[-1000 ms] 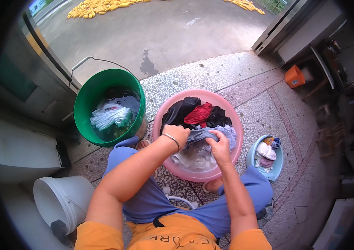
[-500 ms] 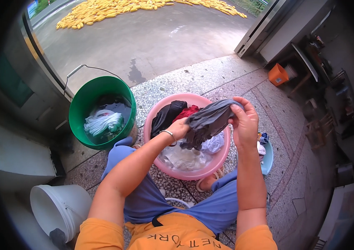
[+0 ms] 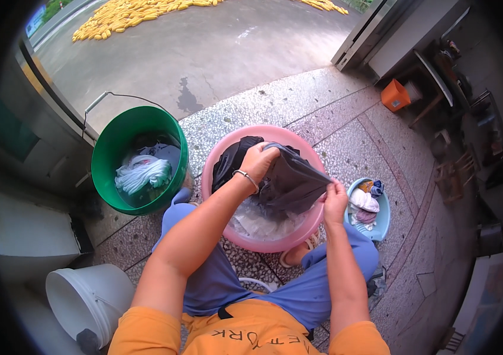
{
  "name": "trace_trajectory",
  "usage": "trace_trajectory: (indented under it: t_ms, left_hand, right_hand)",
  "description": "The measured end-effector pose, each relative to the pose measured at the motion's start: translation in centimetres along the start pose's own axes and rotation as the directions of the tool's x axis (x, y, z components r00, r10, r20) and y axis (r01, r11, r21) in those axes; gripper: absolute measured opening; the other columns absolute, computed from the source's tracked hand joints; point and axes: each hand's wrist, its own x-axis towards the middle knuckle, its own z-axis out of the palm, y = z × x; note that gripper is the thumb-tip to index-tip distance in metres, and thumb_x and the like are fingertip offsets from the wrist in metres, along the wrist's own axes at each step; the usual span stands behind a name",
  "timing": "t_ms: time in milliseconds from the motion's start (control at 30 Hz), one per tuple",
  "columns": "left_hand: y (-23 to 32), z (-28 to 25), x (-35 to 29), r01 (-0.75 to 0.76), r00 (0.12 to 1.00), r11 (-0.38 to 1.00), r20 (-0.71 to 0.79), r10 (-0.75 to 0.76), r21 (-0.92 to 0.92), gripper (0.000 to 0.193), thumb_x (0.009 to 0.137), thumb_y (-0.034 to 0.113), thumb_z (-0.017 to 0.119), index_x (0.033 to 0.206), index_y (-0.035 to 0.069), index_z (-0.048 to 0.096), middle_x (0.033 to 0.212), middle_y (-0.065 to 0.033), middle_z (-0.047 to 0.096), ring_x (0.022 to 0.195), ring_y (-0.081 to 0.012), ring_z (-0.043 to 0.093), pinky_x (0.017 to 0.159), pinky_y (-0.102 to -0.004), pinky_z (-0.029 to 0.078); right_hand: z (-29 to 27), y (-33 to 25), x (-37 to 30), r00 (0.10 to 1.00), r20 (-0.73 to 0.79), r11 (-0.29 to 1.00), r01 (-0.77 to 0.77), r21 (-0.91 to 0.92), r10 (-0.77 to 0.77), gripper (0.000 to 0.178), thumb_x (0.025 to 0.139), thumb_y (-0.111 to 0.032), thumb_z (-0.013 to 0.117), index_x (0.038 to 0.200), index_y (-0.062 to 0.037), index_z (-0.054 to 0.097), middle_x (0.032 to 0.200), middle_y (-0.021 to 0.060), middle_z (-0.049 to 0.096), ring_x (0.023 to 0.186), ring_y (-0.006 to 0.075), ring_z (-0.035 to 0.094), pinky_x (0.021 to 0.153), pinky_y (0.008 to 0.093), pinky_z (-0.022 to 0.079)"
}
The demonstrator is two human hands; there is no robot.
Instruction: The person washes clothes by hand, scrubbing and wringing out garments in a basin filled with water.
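A wet dark grey garment [image 3: 294, 179] is stretched between my two hands above the pink basin [image 3: 318, 155]. My left hand [image 3: 257, 163], with a bracelet at the wrist, is closed on its upper left edge. At the right rim of the basin, my right hand [image 3: 335, 200] pinches the garment's other corner. Its lower part hangs down into the basin. Black cloth [image 3: 232, 163] lies at the basin's left, and whitish, sudsy water or cloth [image 3: 263, 223] shows at the near side. What lies behind the stretched garment is hidden.
To the left stands a green bucket [image 3: 101, 155] with pale cloth [image 3: 143, 175] in dark water. A light blue basin [image 3: 385, 220] of small clothes sits at the right. A white bucket [image 3: 94, 296] is at lower left, an orange bin [image 3: 395, 96] farther right. Corn cobs [image 3: 139, 18] lie outside.
My right hand has come down and nearer, and my left has moved up slightly. The bunched garment is now spread out between them. The light blue basin shows more fully.
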Motion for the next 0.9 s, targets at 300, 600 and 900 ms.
trace_trajectory:
  t_ms: [300, 600, 900]
  left_hand:
    - [-0.6, -0.3, 1.7, 0.038, 0.999, 0.999, -0.029, -0.038, -0.022, 0.018, 0.071, 0.013, 0.058, 0.084, 0.001, 0.058, 0.071, -0.0015, 0.056, 0.065, -0.0099, 0.051, 0.061, -0.0238, 0.043]
    - [-7.5, -2.0, -1.0, -0.331, 0.792, -0.150, 0.188, -0.581, 0.932, 0.027, 0.070, 0.014, 0.056, 0.096, 0.016, 0.065, 0.107, -0.0144, 0.056, 0.102, -0.0297, 0.054, 0.087, -0.0382, 0.044]
    - [-13.3, -3.1, -0.3, -0.312, 0.879, -0.302, 0.153, -0.451, 0.901, 0.064, 0.069, 0.017, 0.062, 0.129, 0.022, 0.039, 0.130, -0.0138, 0.040, 0.115, -0.0304, 0.044, 0.090, -0.0393, 0.042]
  right_hand:
    - [-1.0, 1.3, 3.6, 0.979, 0.115, 0.890, -0.201, 0.410, 0.168, 0.011, 0.081, -0.013, 0.048, 0.084, -0.0087, 0.058, 0.061, -0.0037, 0.050, 0.046, 0.0047, 0.043, 0.039, 0.0183, 0.034]
    - [-0.4, 13.9, 3.7, 0.871, 0.299, 0.879, -0.254, -0.404, 0.389, 0.018, 0.077, -0.013, 0.055, 0.092, -0.0076, 0.062, 0.072, 0.0010, 0.057, 0.062, 0.0103, 0.053, 0.050, 0.0242, 0.046]
    - [5.6, 16.0, -2.5, 0.876, 0.398, 0.541, 0.204, -0.816, 0.270, 0.056, 0.078, -0.024, 0.057, 0.131, -0.0234, 0.038, 0.143, 0.0169, 0.016, 0.130, 0.0387, 0.018, 0.098, 0.0566, 0.027]
